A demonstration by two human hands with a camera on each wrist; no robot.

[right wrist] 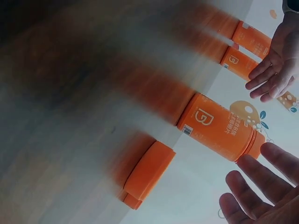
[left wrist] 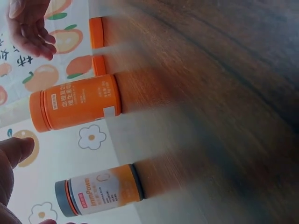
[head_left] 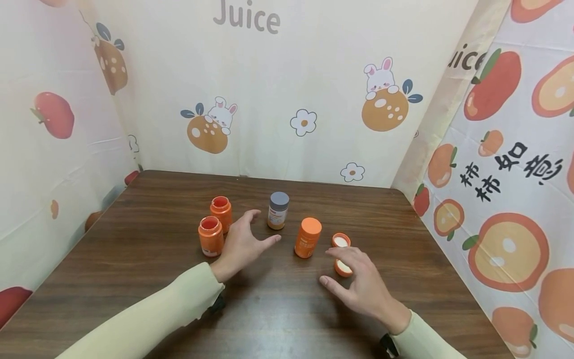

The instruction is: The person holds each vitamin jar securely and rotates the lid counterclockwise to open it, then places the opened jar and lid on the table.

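Note:
My left hand (head_left: 242, 244) hovers with spread, relaxed fingers between two uncapped orange bottles and a grey-capped supplement bottle (head_left: 278, 211). One uncapped bottle (head_left: 211, 237) stands beside the wrist; the other uncapped bottle (head_left: 221, 213) is just behind it. A capped orange bottle (head_left: 307, 238) stands upright between both hands, its printed label visible in the left wrist view. My right hand (head_left: 362, 284), fingers loosely bent and empty, is over the near orange lid (head_left: 343, 268), partly hiding it. The far orange lid (head_left: 341, 241) lies behind the fingertips, pale inside facing up.
Everything stands on a dark wood-grain table (head_left: 278, 319). A fruit-printed curtain (head_left: 269, 99) hangs along the table's back edge, and another printed cloth (head_left: 502, 199) runs down the right side.

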